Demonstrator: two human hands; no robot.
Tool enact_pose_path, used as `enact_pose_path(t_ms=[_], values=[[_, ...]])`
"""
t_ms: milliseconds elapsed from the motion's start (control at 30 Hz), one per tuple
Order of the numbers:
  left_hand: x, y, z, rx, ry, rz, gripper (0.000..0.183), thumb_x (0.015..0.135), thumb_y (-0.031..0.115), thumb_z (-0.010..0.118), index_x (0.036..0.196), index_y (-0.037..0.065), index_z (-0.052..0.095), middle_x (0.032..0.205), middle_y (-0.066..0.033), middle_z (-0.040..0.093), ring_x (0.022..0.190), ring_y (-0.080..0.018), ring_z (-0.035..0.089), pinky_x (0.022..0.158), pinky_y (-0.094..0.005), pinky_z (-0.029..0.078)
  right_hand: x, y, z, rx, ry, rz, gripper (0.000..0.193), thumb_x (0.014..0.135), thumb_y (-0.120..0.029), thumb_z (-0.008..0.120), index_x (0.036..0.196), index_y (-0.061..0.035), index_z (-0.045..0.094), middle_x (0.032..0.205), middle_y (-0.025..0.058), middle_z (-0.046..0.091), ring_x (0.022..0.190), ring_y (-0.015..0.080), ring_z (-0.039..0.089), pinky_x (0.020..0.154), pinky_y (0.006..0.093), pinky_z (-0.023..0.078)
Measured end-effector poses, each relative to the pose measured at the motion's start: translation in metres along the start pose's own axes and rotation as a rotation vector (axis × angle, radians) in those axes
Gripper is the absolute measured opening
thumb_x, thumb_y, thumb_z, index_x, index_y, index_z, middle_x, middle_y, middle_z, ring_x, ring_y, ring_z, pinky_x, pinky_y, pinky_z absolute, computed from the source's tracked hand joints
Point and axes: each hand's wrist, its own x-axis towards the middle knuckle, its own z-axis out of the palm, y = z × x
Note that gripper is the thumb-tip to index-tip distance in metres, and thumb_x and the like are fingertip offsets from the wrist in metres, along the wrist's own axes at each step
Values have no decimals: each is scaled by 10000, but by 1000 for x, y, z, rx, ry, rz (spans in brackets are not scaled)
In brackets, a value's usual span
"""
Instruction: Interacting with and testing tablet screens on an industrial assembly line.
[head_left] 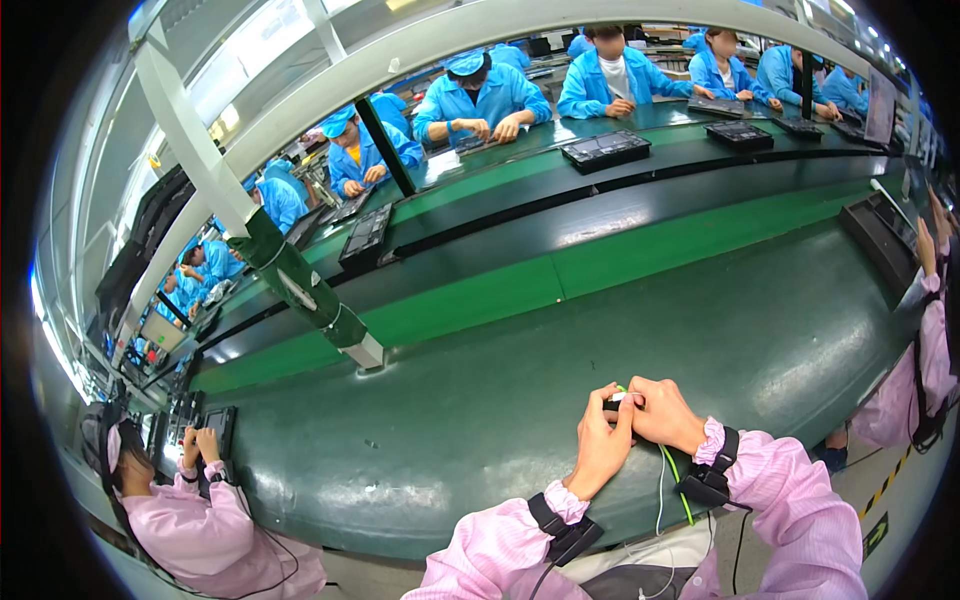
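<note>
My left hand (pixel 603 440) and my right hand (pixel 668 412) meet above the near edge of the green bench, thumbs and fingertips pinched together. Between them is a small black piece (pixel 612 406) with a white end, mostly hidden by the fingers, so its kind does not show. A bright green cord (pixel 677 478) and a thin white cord (pixel 661 490) hang from below my right hand toward my lap. Each of my wrists carries a black strap with a box over a pink sleeve.
The green bench (pixel 480 430) spreads around my hands. A white post (pixel 366 352) wrapped in green rises from it. Beyond runs a conveyor (pixel 620 225), then black trays (pixel 606 150) and workers in blue. Pink-sleeved co-workers sit at left and right, near black trays (pixel 880 245).
</note>
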Motion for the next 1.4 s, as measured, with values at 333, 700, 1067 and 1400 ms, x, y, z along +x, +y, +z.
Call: enact_pose_path(t_ms=[333, 700, 1067, 1400], values=[[-1, 2, -2, -4, -13, -30, 395, 897, 220, 555, 1184, -24, 435, 822, -167, 623, 643, -164, 619, 495, -275, 513, 0, 2, 3, 41, 22, -3, 259, 752, -158, 605, 641, -17, 418, 519, 199, 473, 436, 347, 469, 427, 381, 366], [0, 0, -3, -1, -18, -28, 390, 898, 210, 551, 1180, -33, 433, 838, -171, 620, 628, -175, 620, 491, -277, 515, 1, 3, 3, 8, 7, 9, 225, 740, -167, 598, 660, 2, 474, 538, 198, 515, 468, 352, 527, 443, 385, 390], [0, 1, -4, 6, -16, -18, 391, 902, 214, 548, 1179, -37, 433, 849, -171, 618, 632, -169, 620, 493, -274, 517, 1, 2, 5, 39, 24, -9, 251, 750, -161, 603, 641, -18, 428, 518, 198, 476, 437, 346, 482, 428, 385, 371], [0, 2, -4, -11, -20, -5, 394, 902, 217, 548, 1177, -39, 432, 860, -170, 618, 661, -174, 625, 502, -276, 524, 1, 3, 5, 58, 30, -14, 277, 744, -170, 632, 636, -12, 431, 504, 181, 473, 414, 290, 464, 419, 359, 357]])
